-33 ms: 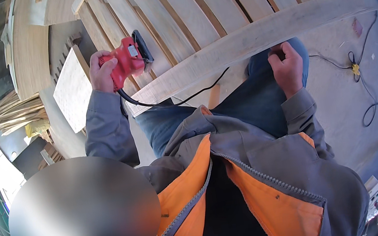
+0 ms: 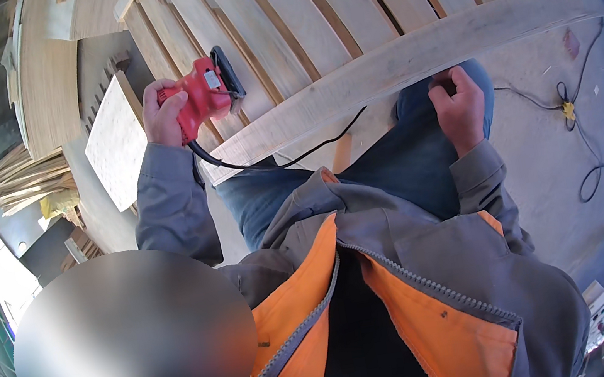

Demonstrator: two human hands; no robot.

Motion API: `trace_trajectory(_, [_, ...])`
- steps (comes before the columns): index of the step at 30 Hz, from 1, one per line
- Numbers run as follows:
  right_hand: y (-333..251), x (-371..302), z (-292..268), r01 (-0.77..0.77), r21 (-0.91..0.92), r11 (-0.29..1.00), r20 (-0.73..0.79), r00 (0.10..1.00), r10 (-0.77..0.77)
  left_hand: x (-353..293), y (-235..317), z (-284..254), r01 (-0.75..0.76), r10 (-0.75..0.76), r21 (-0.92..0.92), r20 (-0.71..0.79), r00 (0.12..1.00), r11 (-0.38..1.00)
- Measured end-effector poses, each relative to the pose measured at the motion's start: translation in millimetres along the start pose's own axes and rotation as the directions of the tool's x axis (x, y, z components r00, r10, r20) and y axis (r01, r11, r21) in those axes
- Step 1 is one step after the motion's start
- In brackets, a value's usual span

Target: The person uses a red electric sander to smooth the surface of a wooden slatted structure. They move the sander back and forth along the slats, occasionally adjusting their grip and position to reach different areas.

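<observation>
Nearest the camera is the person's own grey and orange jacket [image 2: 410, 281], with blue trousers [image 2: 392, 167] below it. The right hand [image 2: 460, 106] rests at the near edge of the long pale plank [image 2: 408, 59], fingers curled inward at the thigh; whether they pinch anything cannot be told. The left hand [image 2: 164, 115] is wrapped tightly around the rear grip of the red electric sander [image 2: 203, 94], so the tool sits just ahead of the knuckles. Its dark pad [image 2: 228, 71] lies flat on a slat of the slatted wooden panel [image 2: 337, 4], close to that panel's near left corner and just beyond the plank. A black cord [image 2: 290, 157] trails from the sander's back, across the plank's near edge, toward the trousers.

Judged from this view, sanding is under way at the near left corner. The slats running to the far and right edges look evenly pale, and finished wood cannot be told from unfinished, so most of the panel may yet need passes.

Farther left lies a chipboard sheet [image 2: 114, 142]; on the concrete floor [image 2: 546, 152] to the right lie loose cables [image 2: 595, 160].
</observation>
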State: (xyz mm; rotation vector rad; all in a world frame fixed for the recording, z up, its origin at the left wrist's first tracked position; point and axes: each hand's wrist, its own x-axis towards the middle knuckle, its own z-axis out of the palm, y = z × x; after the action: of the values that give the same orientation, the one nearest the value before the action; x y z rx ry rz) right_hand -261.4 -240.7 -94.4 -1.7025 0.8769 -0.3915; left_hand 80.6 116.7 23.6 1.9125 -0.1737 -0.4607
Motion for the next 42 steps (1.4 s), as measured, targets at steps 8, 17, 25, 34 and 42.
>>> trace_trajectory(8, [0, 0, 1, -0.036, 0.037, 0.999, 0.001, 0.999, 0.036, -8, -6, 8, -0.079, 0.079, -0.004, -0.041, 0.996, 0.997])
trace_trajectory(17, [-6, 2, 3, -0.022, -0.008, 1.0, -0.019, 1.0, 0.021, -15, -9, 1, 0.006, -0.007, -0.027, -0.049, 0.999, 1.0])
trace_trajectory(25, [-14, 2, 3, -0.036, -0.001, 0.999, -0.015, 0.999, 0.036, 14, -13, -8, -0.028, 0.027, -0.068, -0.021, 0.999, 0.997])
trace_trajectory(34, [-23, 3, 5, -0.039, -0.049, 0.998, -0.032, 0.999, 0.037, 113, 7, -18, -0.076, 0.073, -0.041, -0.076, 0.994, 0.996])
trace_trajectory(42, [-18, 3, 10, -0.056, -0.035, 0.998, -0.081, 0.995, 0.053, 198, 19, -34, -0.096, 0.09, -0.067, -0.092, 0.992, 0.993])
